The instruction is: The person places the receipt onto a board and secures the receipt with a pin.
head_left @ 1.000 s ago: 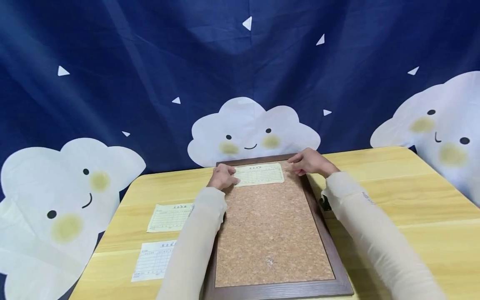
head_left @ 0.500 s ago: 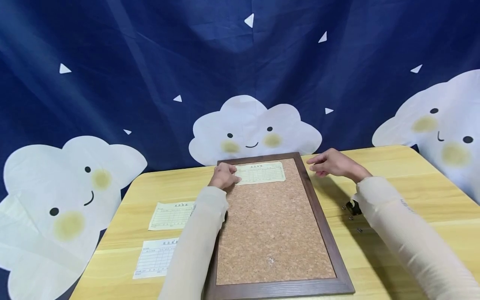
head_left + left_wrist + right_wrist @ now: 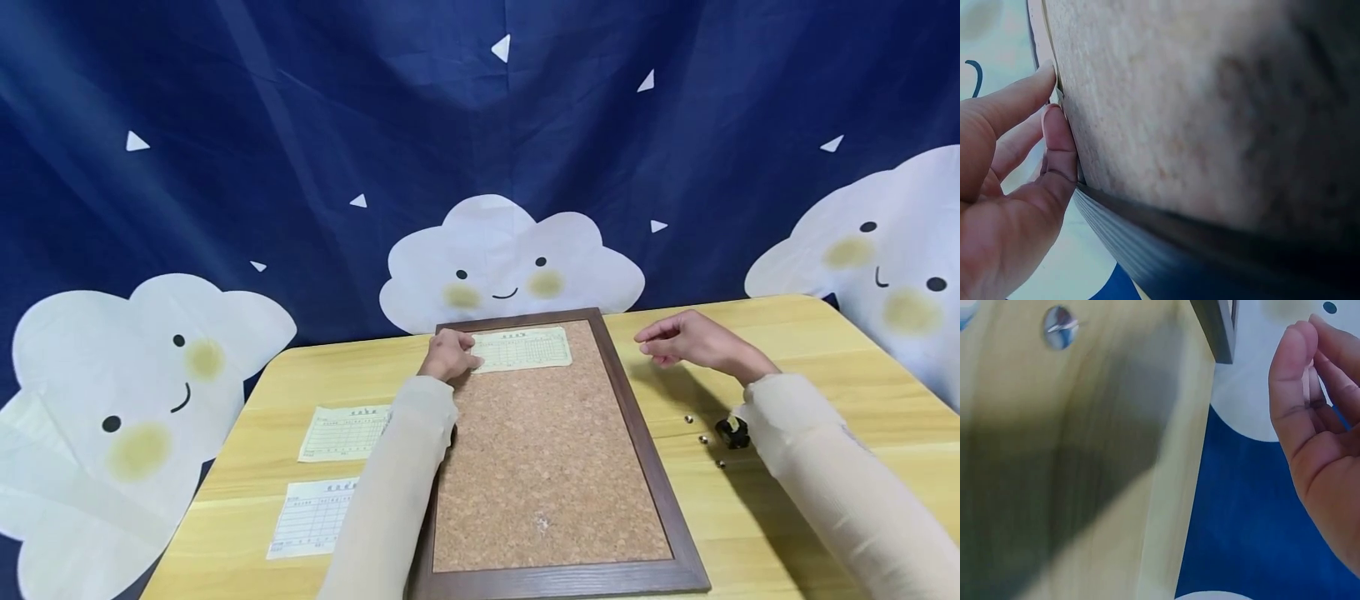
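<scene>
With my left hand [image 3: 447,354], fingers slightly parted, I'm steadying the far slip [image 3: 522,348]; right hand [image 3: 693,340], loosely curled, seems empty; next needs it flat.

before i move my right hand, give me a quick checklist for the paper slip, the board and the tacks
1. Slip placed near the top of the corkboard: ok, it lies on the cork inside the frame.
2. Left end steadied: ok, the left hand rests on it.
3. Right end held by a hand: not ok, no hand touches it.
4. Slip tacked down: cannot tell, too small to judge.
5. Tacks at hand: ok, three lie on the table, right of the board.
6. Right hand free: looks ok, nothing shows between its fingers.
</scene>
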Available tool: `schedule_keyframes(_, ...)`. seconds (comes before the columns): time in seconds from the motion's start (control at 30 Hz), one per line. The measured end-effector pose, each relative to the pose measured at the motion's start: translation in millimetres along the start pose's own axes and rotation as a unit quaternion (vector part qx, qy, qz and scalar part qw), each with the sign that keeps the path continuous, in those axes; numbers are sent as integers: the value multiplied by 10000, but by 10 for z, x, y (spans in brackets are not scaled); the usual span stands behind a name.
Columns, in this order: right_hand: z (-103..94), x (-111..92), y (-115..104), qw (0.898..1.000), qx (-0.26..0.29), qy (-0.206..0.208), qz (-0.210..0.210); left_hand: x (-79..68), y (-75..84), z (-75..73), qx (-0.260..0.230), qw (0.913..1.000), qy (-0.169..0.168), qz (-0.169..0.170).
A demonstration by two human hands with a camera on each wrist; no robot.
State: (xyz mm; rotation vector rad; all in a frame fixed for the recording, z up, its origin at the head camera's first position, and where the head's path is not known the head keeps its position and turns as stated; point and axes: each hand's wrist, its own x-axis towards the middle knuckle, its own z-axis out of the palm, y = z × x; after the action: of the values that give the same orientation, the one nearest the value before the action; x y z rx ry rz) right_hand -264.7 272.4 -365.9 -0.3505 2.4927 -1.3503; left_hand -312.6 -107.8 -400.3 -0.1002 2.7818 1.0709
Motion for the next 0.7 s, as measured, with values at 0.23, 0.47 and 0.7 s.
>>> schedule_keyframes(0.23, -46, -155, 91, 9997, 168, -138, 98, 10, -25, 10, -63, 10000, 30, 42)
schedule_keyframes(0.47, -95, -293, 203, 9991, 181, -320, 201, 10, -34, 19, -285, 9996, -28, 4)
schedule_keyframes(0.7, -121, -407, 293, 9979, 217, -566, 230, 23, -87, -3, -349, 9994, 0, 87)
